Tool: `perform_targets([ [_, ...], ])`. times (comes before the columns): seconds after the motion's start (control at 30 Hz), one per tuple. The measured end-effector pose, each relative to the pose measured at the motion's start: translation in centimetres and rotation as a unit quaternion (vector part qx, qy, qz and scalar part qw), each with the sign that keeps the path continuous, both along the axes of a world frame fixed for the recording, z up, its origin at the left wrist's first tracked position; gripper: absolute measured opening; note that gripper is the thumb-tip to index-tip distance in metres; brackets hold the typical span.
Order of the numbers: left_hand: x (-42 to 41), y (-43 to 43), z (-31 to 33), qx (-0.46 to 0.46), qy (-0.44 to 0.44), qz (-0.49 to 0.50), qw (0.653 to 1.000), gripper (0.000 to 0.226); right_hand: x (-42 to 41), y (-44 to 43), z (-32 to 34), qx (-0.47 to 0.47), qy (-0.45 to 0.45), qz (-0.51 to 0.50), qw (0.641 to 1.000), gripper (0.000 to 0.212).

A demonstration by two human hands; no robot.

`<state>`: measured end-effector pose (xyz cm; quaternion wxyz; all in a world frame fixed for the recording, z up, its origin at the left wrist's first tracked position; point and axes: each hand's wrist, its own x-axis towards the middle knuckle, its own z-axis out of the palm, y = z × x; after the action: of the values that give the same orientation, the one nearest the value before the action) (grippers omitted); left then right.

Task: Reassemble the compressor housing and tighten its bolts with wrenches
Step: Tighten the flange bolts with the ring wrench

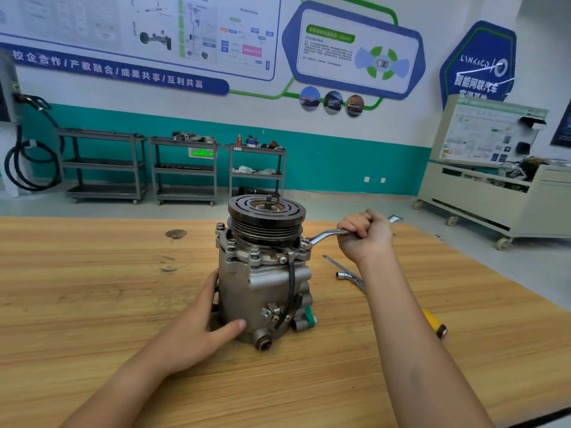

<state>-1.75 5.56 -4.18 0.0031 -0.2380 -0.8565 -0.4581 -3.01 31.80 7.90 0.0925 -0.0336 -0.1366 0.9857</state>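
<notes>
Wooden workbench (92, 304): pale grained top that fills the foreground and carries every item below.
Left hand (197, 329): cups the lower left flank of the housing. The thumb is spread wide and pressed against the front near the base, and the fingers curve up round the side, their tips hidden behind the metal.
Compressor housing (265, 288): grey cast body standing upright at the centre of the bench. A black cable (290, 282) runs down its front.
Yellow-handled tool (434, 324): lies on the bench to the right, mostly hidden by the right forearm.
Second wrench (349, 274): lies flat on the bench just right of the housing, untouched.
Flange bolts (255, 251): stand upright around the upper rim of the housing.
Wrench (327, 234): ring end seated on the right-hand flange bolt, with the shank reaching out to the right.
Right hand (366, 234): closed in a fist round the wrench shank — fingers pressed together, free end of the wrench protruding past them.
Grooved pulley (267, 217): dark, crowns the housing.
Steel trolleys (185, 168): three against the teal wall — parts on the top shelves.
Wall charts (355, 50): blue-framed panels above.
</notes>
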Motion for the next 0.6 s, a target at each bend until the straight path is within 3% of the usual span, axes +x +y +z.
perform_targets([
  [0.2, 0.2, 0.0, 0.3, 0.002, 0.009, -0.001, 1.0, 0.089, 4.2, -1.3, -0.6, 0.016, 0.043, -0.158, 0.986, 0.045],
  [0.4, 0.4, 0.1, 0.4, -0.004, -0.001, 0.001, 1.0, 0.097, 8.6, -4.9, -2.2, 0.131, 0.131, -0.292, 0.938, 0.056],
  [0.5, 0.7, 0.2, 0.7, -0.002, 0.003, -0.003, 1.0, 0.092, 9.6, -7.1, -3.0, 0.217, 0.151, -0.366, 0.892, 0.055],
  [0.6, 0.5, 0.2, 0.5, -0.005, 0.015, 0.007, 1.0, 0.092, 10.1, -9.3, -4.4, 0.36, 0.214, -0.437, 0.796, 0.043],
])
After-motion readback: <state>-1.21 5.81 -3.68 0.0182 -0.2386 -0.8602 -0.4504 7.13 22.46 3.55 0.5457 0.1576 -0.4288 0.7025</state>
